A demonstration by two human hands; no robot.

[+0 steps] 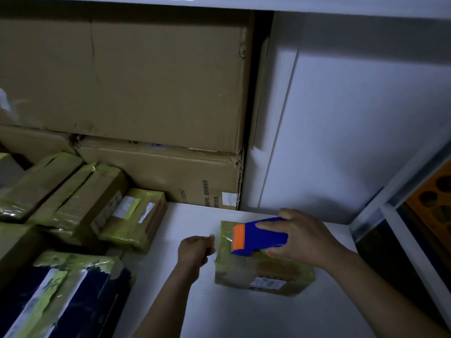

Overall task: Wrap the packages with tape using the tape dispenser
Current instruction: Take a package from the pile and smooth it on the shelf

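In the head view, the package sits on the white table, right of centre and near the person, already wound in yellowish film, its label facing the near side. It lies directly under the right hand and just right of the left hand. The right hand grips the blue tape dispenser from the right. The dispenser rests on the package's far top edge with its long axis running left to right and its orange cutter end pointing left. The left hand's fingers are curled, and just off the package's left edge they seem to pinch the free end of the clear tape, which is too faint to be sure of. The next pull therefore probably runs leftward, off the cutter.

Two large cardboard boxes are stacked at the far left, closed, so their contents are hidden. Several wrapped parcels lie on the left.
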